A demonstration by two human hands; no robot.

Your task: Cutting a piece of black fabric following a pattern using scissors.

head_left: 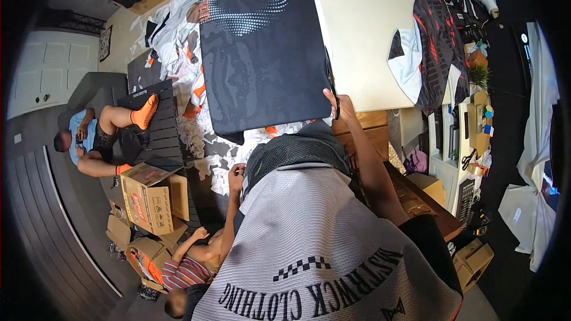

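My right hand (340,104) is closed around dark-handled scissors (337,109) at the right edge of a large dark fabric panel (262,62). The blades point away from me along that edge. The panel lies spread on a cream-white table (363,35) and hangs over its near edge. It has a pale dotted print and orange lettering near its far end. Low by my waist, clear of the panel, my left hand (237,175) has its fingers curled; whatever is in them is too small to make out.
White and orange fabric scraps (184,59) heap along the table's left side and below it. A patterned black-and-red garment piece (437,47) lies at the table's right. Cardboard boxes (148,199) stand at left. One person sits on a sofa (98,92); another, in a striped shirt (187,270), is at lower left.
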